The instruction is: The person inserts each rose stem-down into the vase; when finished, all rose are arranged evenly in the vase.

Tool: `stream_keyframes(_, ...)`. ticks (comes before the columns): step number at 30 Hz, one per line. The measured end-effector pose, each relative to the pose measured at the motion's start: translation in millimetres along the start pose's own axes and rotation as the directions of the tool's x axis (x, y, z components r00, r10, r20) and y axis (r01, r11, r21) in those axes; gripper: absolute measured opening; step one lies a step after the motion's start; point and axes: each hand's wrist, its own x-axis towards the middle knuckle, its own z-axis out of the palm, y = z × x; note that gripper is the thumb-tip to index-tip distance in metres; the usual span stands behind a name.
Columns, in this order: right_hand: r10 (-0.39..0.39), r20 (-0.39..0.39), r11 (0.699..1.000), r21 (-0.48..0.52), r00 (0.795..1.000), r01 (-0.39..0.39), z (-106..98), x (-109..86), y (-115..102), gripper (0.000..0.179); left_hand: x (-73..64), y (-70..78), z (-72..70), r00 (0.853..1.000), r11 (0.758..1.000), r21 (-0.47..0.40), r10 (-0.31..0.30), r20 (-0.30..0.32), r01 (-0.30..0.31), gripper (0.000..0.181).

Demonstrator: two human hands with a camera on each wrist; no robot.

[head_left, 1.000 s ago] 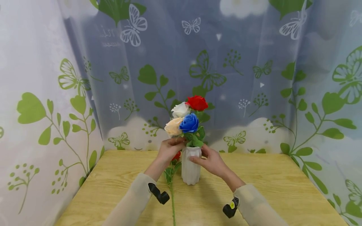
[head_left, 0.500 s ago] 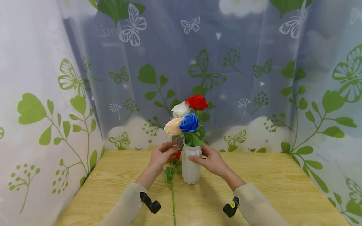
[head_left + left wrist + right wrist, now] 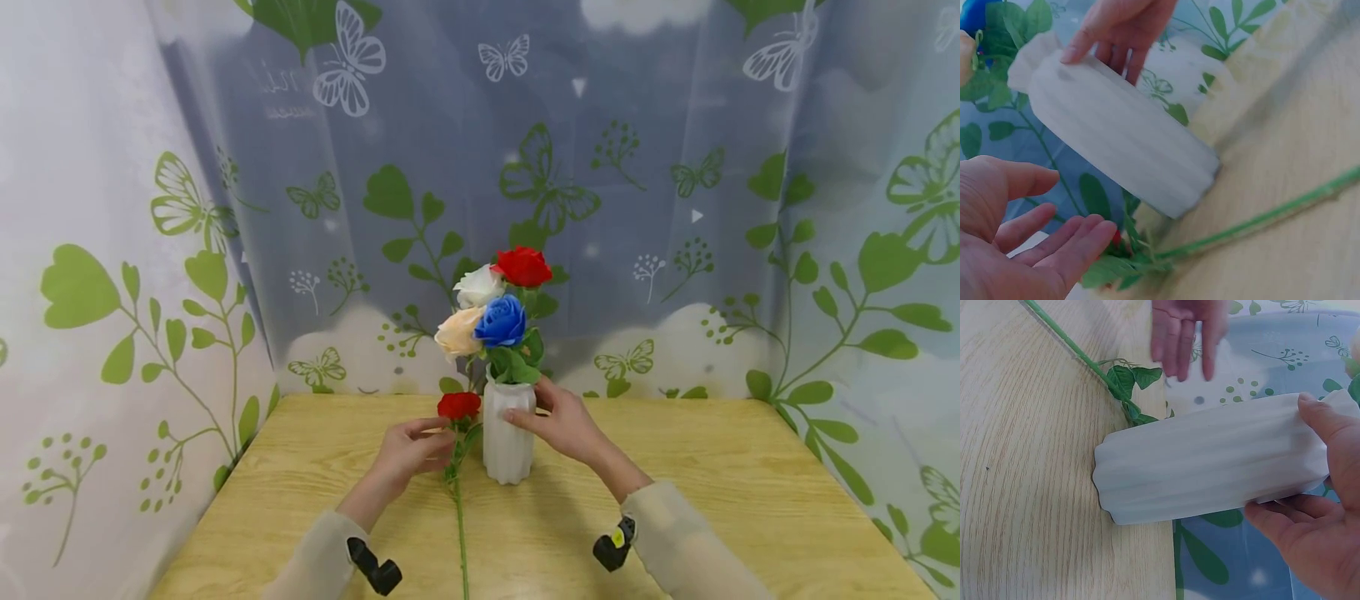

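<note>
A white ribbed vase (image 3: 508,442) stands upright on the table, bearing a red rose (image 3: 523,267), a white rose (image 3: 478,287), a cream rose (image 3: 459,332) and a blue rose (image 3: 501,321). My right hand (image 3: 564,421) grips the vase near its neck, thumb across the front. Left of the vase, a second red rose (image 3: 459,406) lies on the table, its green stem (image 3: 461,533) running toward me. My left hand (image 3: 412,452) is beside that rose's head and leaves, fingers spread and loosely bent; the left wrist view shows nothing between them.
The wooden table (image 3: 315,467) runs back to a blue-grey curtain (image 3: 442,125) printed with butterflies and leaves. More printed cloth hangs along the left and right sides. A black wrist camera (image 3: 373,567) sits on the left sleeve and another (image 3: 613,546) on the right.
My left hand has withdrawn from the flower stems at the vase mouth, moving left and down to the lying red rose. The right hand keeps its grip on the vase.
</note>
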Motion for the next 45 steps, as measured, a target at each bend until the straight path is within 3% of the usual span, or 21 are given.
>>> stream_keyframes(5, -0.007, 0.002, 1.0, 0.003, 1.0, 0.007, -0.3, 0.5, 0.1, 0.069, -6.0, -15.5, -3.6, 0.996, 0.996, 0.084, -0.038, 0.075, 0.032, 0.052)
stream_keyframes(8, -0.006, -0.001, 1.0, -0.001, 1.0, 0.006, -0.2, -0.1, 1.0, 0.069, -8.3, -23.1, -3.1, 0.995, 0.99, 0.137, -0.05, 0.083, 0.038, 0.051)
stream_keyframes(13, -0.001, -0.005, 1.0, -0.002, 1.0, 0.001, -0.3, -0.5, 2.3, 0.069, -7.6, -33.6, -2.0, 0.997, 0.979, 0.197, -0.057, 0.045, 0.047, 0.045)
stream_keyframes(24, -0.012, -0.008, 1.0, -0.011, 1.0, 0.012, -0.2, -0.7, 2.5, 0.069, -6.3, -47.0, -1.2, 0.999, 0.977, 0.213, -0.033, 0.015, 0.03, 0.05)
stream_keyframes(34, 0.002, -0.009, 1.0, 0.005, 1.0, -0.002, 0.8, -1.2, 1.1, 0.067, -10.2, -46.5, 10.5, 0.993, 0.901, 0.43, 0.096, -0.071, -0.057, 0.046)
stream_keyframes(41, -0.008, -0.007, 1.0, 0.0, 1.0, 0.008, 0.9, -1.4, 2.2, 0.067, -2.8, -51.9, 7.0, 0.99, 0.873, 0.486, 0.1, -0.104, -0.037, 0.038)
stream_keyframes(45, -0.008, -0.009, 1.0, 0.001, 1.0, 0.008, 0.3, -0.9, 2.3, 0.066, -1.2, -50.9, 2.6, 0.99, 0.885, 0.466, 0.06, -0.13, 0.007, 0.036)
